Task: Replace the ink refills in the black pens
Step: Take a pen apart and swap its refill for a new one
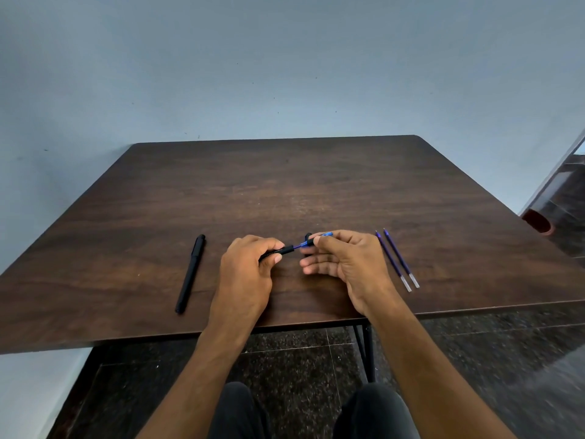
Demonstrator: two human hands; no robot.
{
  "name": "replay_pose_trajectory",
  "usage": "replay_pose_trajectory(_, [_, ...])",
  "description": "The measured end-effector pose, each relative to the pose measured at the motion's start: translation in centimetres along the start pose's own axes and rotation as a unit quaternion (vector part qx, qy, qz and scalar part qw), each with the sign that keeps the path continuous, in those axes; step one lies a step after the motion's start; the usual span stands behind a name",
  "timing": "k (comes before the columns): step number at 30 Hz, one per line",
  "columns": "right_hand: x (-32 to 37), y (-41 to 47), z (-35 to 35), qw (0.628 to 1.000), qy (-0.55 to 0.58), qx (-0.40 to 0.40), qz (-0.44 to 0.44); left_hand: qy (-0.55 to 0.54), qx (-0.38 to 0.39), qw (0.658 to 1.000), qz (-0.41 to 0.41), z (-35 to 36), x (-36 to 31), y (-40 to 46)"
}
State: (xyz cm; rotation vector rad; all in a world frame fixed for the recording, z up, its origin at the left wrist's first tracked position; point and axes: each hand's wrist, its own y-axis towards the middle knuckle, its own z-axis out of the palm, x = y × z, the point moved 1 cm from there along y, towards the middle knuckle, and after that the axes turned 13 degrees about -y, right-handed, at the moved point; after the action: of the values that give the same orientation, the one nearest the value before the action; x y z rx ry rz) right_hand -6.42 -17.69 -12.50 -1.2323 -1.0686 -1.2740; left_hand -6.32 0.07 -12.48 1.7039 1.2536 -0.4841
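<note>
Left grip (pixel 250 267) pinching slim matte-black barrel (pixel 278 251); right grip (pixel 342 258) seemingly nipping thin blue refill (pixel 311 240), wood-grain table (pixel 285 185).

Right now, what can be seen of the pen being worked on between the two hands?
The pen barrel is black, matte, plastic-looking, and lies roughly level just above the wooden table, its open end toward the right. The left hand wraps most of it, so its rear end is hidden. A thin blue refill bridges the gap from that open end to the right hand, whose fingertips pinch it. A small black piece shows at those fingertips; what it is cannot be told.
</note>
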Motion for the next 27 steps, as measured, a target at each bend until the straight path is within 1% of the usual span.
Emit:
replay_pose_trajectory(4, [-0.29, 0.18, 0.22, 0.999, -0.030, 0.031, -0.004, -0.006, 0.005, 1.000, 0.001, -0.03, 0.03, -0.02])
replay_pose_trajectory(14, [-0.66, 0.40, -0.13, 0.999, -0.025, 0.040, -0.003, -0.007, 0.014, 1.000, 0.017, -0.12, -0.10, -0.14])
replay_pose_trajectory(18, [-0.54, 0.36, 0.09, 0.998, -0.054, 0.041, -0.016, -0.002, 0.012, 1.000, 0.018, -0.06, -0.10, -0.09])
replay_pose_trajectory(27, [-0.63, 0.12, 0.53, 0.987, -0.151, 0.009, -0.057, -0.006, 0.009, 1.000, 0.019, -0.20, -0.11, -0.40])
